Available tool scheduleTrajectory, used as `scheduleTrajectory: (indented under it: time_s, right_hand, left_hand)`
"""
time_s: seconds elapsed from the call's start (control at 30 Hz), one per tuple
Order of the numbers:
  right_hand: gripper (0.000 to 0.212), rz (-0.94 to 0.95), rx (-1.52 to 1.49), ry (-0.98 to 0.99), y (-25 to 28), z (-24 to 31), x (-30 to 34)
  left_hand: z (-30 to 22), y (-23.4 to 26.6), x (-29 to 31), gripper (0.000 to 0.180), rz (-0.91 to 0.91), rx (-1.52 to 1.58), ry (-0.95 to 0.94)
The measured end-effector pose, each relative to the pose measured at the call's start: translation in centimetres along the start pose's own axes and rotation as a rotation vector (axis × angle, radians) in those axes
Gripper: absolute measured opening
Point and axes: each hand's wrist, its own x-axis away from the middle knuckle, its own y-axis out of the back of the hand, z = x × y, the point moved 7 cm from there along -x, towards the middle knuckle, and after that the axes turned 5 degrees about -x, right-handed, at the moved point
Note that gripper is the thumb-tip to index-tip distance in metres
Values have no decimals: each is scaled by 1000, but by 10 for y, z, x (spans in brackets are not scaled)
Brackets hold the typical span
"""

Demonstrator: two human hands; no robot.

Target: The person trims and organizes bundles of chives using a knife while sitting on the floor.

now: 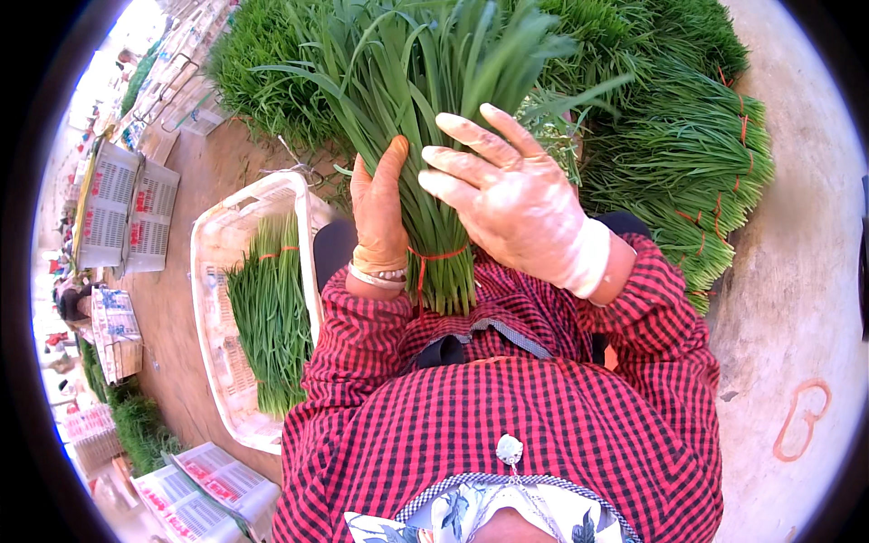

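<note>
An upright bunch of garlic chives [421,172] stands before my chest, its cut ends down and its long leaves fanning out at the top. A red tie [434,256] circles it near the base. My left hand [380,213], in a thin glove, is closed around the bunch's left side, thumb in front. To the right of the bunch, my right hand [520,195] is gloved too, with fingers stretched and spread, gripping nothing. Its fingertips come close to the leaves; whether they touch, I cannot tell. Some leaf tips above it are blurred.
A white plastic crate [201,317] with tied chives [272,317] inside stands at my left. Tied bunches [697,172] are piled at the right, more greens [262,77] at the back left. Stacked crates [113,208] line the far left. A reddish loop [802,421] lies on the pale ground.
</note>
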Motion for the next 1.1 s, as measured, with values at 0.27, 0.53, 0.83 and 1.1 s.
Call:
scheduleTrajectory:
  time_s: [0.27,0.53,0.83,1.1]
  right_hand:
    - [27,179,159,-41,-26,-45,30]
    - [35,80,-337,-14,-11,-50,27]
    - [25,-79,-78,77,-10,-22,-7]
    - [21,-21,-263,-150,-24,-55,2]
  left_hand:
    - [-2,7,2,34,1,103,72]
    - [8,6,0,37,120,133,132]
    - [3,-13,9,29,119,115,98]
    - [8,-11,10,28,23,129,102]
